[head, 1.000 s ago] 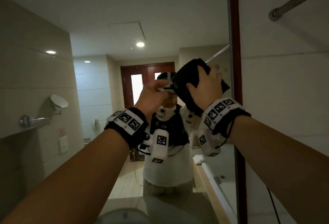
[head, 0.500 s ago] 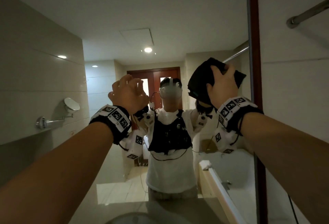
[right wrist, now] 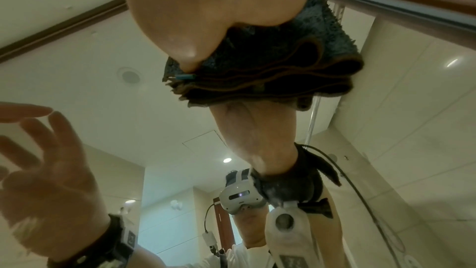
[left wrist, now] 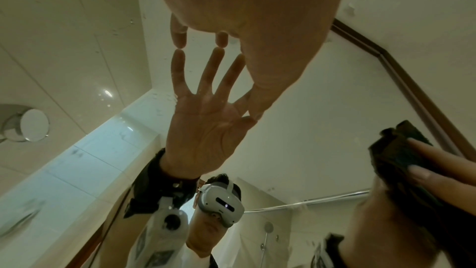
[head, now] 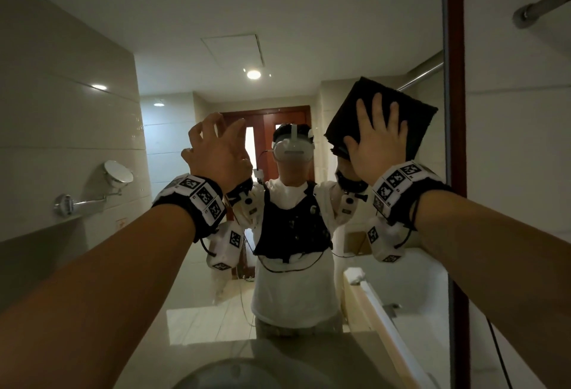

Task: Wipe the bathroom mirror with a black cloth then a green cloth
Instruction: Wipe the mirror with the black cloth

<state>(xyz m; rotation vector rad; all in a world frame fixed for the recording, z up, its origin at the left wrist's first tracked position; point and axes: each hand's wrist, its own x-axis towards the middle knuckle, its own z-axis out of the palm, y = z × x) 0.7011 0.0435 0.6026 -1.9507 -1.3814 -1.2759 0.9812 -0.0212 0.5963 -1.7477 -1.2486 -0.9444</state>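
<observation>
The bathroom mirror fills the head view, with my reflection in its middle. My right hand lies flat, fingers straight and spread, pressing a folded black cloth against the glass near the mirror's right edge. The right wrist view shows the black cloth folded in several layers under my palm. My left hand is raised to the left of it, holding nothing, fingers spread. In the left wrist view its fingertips meet their own reflection on the glass. No green cloth is in view.
A brown frame borders the mirror on the right, with tiled wall beyond it. A metal rail juts out at the top right. A round basin sits below. A small swing-arm mirror is on the left wall.
My left hand has let go of the cloth, moved left and spread against the glass. My right hand has gone from gripping the bunched cloth to pressing it flat, higher and further right.
</observation>
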